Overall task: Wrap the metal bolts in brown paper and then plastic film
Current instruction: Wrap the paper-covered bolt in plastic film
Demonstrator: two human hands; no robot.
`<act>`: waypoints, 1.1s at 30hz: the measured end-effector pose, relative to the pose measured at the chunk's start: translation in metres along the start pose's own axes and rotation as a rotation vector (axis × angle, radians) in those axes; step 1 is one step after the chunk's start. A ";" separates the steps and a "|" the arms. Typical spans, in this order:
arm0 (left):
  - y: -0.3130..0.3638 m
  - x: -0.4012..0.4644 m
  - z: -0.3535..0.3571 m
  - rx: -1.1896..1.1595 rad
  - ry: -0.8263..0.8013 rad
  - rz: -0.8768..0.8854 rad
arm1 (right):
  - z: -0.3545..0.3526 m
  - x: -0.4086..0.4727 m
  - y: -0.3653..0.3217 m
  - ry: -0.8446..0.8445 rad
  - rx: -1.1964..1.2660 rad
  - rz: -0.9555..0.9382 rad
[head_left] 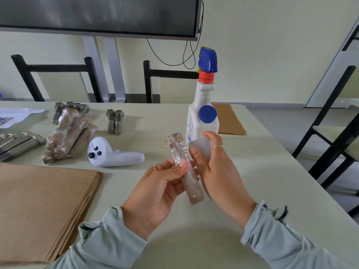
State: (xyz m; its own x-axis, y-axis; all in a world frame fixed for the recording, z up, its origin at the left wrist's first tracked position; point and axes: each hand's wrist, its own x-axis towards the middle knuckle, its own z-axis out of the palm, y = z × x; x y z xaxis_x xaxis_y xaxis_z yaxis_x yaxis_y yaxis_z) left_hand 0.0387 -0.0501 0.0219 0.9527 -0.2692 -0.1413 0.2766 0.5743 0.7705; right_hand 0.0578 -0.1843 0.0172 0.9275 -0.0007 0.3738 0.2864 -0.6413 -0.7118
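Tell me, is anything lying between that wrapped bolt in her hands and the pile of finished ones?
Yes: the white controller lies on the table between the held wrapped bolt and the pile of wrapped bolts at left.

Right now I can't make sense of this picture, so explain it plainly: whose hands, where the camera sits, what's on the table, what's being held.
No machine here: a person's two bare hands, seen from a head-worn camera looking down. The left hand has its grip on a wrapped bolt, brown paper under plastic film; the right hand touches it. On the table lie finished wrapped bolts, bare bolts, a brown paper stack, a white controller and a spray bottle.
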 end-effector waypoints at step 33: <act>-0.001 -0.001 -0.003 0.061 0.034 0.027 | 0.004 -0.005 -0.003 -0.115 0.301 0.089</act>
State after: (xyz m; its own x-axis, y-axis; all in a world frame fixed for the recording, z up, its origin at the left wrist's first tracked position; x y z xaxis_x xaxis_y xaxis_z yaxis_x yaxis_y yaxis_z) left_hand 0.0376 -0.0484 0.0198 0.9637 -0.2274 -0.1401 0.2436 0.5326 0.8106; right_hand 0.0535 -0.1793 0.0150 0.9682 0.0511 0.2451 0.2454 -0.3872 -0.8887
